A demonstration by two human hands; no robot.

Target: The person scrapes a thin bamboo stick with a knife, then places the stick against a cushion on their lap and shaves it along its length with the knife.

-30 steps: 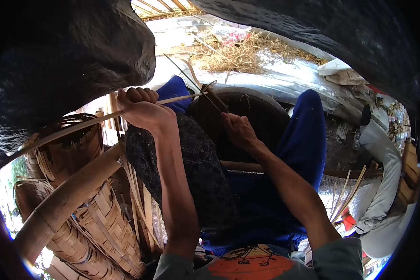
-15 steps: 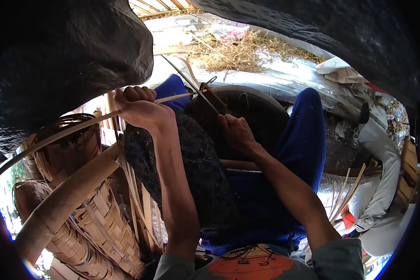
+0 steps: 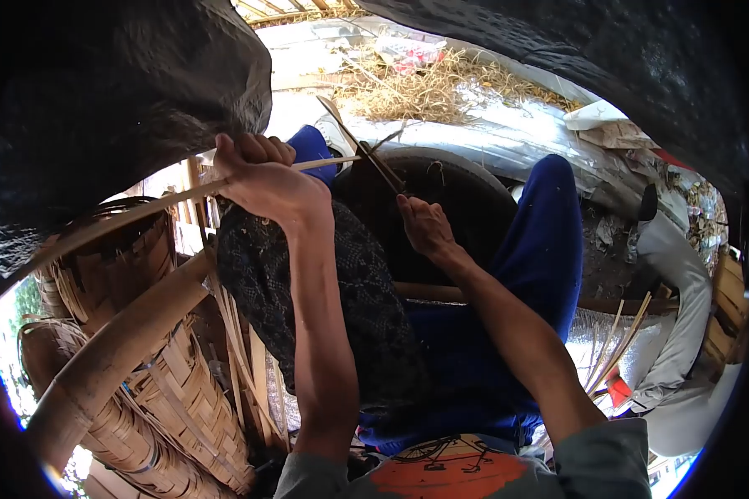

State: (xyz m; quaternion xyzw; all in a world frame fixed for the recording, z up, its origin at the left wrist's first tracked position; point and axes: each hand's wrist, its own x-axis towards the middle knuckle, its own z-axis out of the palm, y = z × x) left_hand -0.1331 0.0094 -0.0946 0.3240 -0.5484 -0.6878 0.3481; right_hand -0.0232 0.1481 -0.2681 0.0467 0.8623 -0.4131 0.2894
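Observation:
My left hand (image 3: 262,176) is closed round a long, thin bamboo strip (image 3: 137,212), which runs from the lower left past the fist to a pale end over my lap. In my right hand (image 3: 427,226) is a knife (image 3: 380,169) with a long narrow blade, slanting up and left. The strip's pale end meets the blade, though whether the edge has cut into it I cannot tell. The handle is mostly hidden by my fingers. Dark patterned cloth (image 3: 333,283) covers my left thigh, below the left wrist.
Woven bamboo baskets (image 3: 187,391) and a thick bamboo pole (image 3: 129,349) stand at the left. A dark round object (image 3: 474,195) lies between my knees. Straw (image 3: 416,91) covers the ground ahead. Black sheeting (image 3: 141,91) hangs overhead. Another person's pale trouser leg (image 3: 678,308) is at the right.
My left hand has shifted a little right and up, carrying the strip with it. The knife blade has turned, and its tip now lies farther right. My right hand has moved slightly.

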